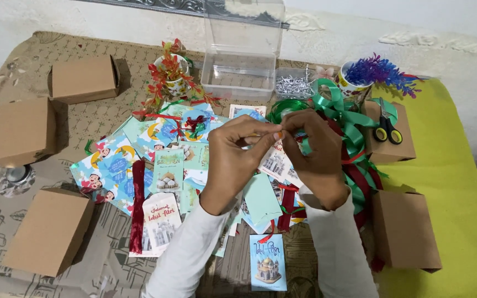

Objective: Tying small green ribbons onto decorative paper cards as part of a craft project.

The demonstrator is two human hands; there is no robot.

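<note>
At far left, three brown cardboard boxes (49, 230) on the patterned cloth (111, 116). Beside them, a spread of coloured greeting cards (168, 170) with a dark red ribbon strip (137, 207) laid across. At centre, left hand (233, 160) and right hand (317, 157) raised together, fingertips of both pinched shut on a small ribbon piece (278, 134) held above the cards. Behind, a clear plastic container (242, 55). Further right, green ribbon (340, 113), yellow-handled scissors (387, 129) atop another box (407, 152).
</note>
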